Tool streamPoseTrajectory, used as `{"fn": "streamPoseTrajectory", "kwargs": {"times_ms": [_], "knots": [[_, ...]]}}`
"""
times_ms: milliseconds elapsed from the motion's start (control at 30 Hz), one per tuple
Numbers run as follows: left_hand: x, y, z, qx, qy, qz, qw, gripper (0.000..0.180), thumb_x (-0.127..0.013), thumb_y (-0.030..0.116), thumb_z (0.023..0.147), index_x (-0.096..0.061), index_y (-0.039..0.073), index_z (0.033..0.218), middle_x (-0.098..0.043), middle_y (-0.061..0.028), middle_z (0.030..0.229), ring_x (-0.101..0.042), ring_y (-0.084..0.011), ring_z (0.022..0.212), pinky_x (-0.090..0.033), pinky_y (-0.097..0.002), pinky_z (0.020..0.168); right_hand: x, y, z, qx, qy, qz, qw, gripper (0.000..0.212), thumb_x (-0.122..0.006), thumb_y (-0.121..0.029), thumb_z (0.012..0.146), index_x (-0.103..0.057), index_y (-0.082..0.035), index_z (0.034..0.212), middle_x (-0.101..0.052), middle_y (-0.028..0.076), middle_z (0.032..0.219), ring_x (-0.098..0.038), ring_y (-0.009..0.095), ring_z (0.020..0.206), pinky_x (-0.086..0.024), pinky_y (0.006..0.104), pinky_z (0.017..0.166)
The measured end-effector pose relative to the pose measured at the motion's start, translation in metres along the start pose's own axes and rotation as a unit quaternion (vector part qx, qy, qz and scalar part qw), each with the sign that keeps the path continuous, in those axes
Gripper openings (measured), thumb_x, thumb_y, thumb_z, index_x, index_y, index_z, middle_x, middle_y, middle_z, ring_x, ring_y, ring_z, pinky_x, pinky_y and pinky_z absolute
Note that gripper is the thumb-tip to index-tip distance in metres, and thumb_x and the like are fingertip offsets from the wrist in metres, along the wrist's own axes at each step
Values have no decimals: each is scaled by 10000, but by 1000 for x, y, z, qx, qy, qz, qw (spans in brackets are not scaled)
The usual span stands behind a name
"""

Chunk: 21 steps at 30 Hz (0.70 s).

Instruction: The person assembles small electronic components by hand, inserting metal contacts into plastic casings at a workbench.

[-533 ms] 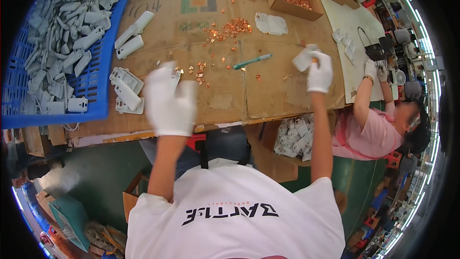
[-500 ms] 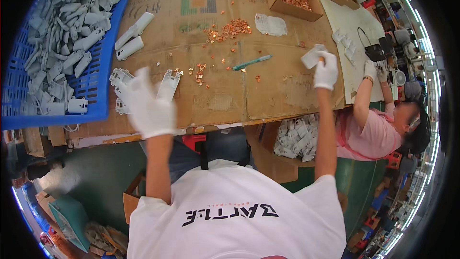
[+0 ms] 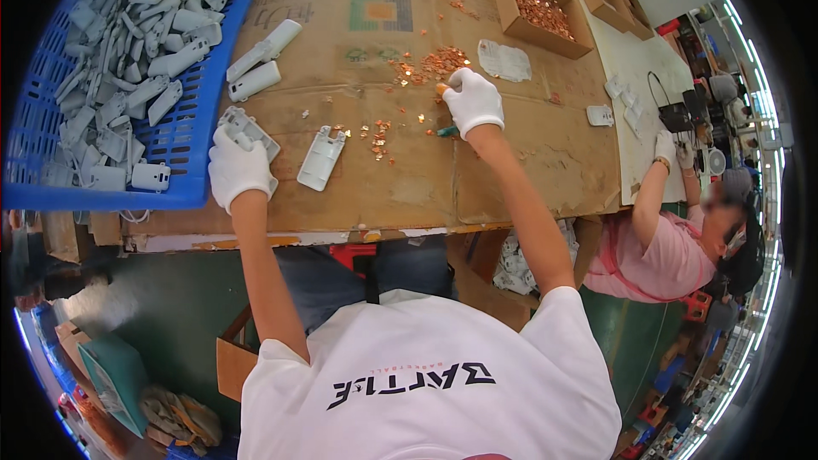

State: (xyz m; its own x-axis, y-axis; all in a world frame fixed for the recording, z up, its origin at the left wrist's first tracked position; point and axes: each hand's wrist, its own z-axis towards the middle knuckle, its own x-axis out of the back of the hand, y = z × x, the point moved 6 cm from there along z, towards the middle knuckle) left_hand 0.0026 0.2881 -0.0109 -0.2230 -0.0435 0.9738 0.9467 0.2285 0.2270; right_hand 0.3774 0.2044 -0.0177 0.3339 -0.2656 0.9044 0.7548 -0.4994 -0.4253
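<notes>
Far left: blue plastic basket (image 3: 128, 198), heaped with pale grey plastic shells (image 3: 141, 60), so plenty left there. Gloved left hand (image 3: 242, 169) at the basket's right side, fingers wrapped over a moulded shell (image 3: 251, 128), looks gripped; lifted or resting, can't tell. Two closed-side-up shells (image 3: 256, 82) lie just beyond. Next, one shell open side up (image 3: 322, 158) on the cardboard sheet (image 3: 528, 179), not touched by either hand; any copper inside, can't tell. Loose copper pieces (image 3: 379, 138) right of it. Gloved right hand (image 3: 474, 105) at the copper pile (image 3: 439, 62), fingertips drawn together; piece pinched or not, can't tell. Copper unused: pile plus full-looking cardboard box (image 3: 545, 40). Far right, one shell set apart (image 3: 600, 116); finished or not, unclear.
</notes>
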Motion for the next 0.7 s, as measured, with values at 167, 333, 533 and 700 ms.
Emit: {"fn": "streamPoseTrajectory", "kwargs": {"times_ms": [167, 333, 533, 700], "knots": [[14, 1, -2, -9, 16, -116, 993, 548, -671, 191, 811, -464, 137, 1316, -619, -161, 1158, -626, -342, 1047, -505, -449, 877, -9, 7, 13, -65, -31, -24, 997, 180, -706, -236, 794, -712, -92, 902, -715, 121, 872, -685, 302, 863, -534, 403, 797], [18, -1, -15, -136, 23, -361, 922, 352, -702, 73, 787, -624, 102, 1130, -644, -70, 1048, -645, -230, 908, -515, -346, 797, -11, -6, 37, -34, -112, -143, 983, 273, -694, -243, 796, -727, -34, 968, -691, 217, 1020, -671, 365, 979, -549, 421, 850], [-3, 47, -56, -340, 116, -330, 873, 331, -688, 78, 815, -628, 129, 1137, -633, -98, 960, -632, -252, 903, -516, -353, 796, -15, -32, 31, -24, -95, -211, 972, 257, -644, -186, 764, -731, -41, 958, -691, 223, 998, -669, 389, 964, -544, 422, 849], [-21, 68, -57, -339, -96, -260, 899, 463, -666, 98, 797, -569, 117, 1249, -646, -120, 1111, -601, -322, 1040, -491, -406, 897, -6, -19, 29, 2, -151, -252, 956, 280, -608, -215, 843, -707, -64, 1056, -663, 217, 1130, -650, 377, 1038, -534, 452, 870]]}}
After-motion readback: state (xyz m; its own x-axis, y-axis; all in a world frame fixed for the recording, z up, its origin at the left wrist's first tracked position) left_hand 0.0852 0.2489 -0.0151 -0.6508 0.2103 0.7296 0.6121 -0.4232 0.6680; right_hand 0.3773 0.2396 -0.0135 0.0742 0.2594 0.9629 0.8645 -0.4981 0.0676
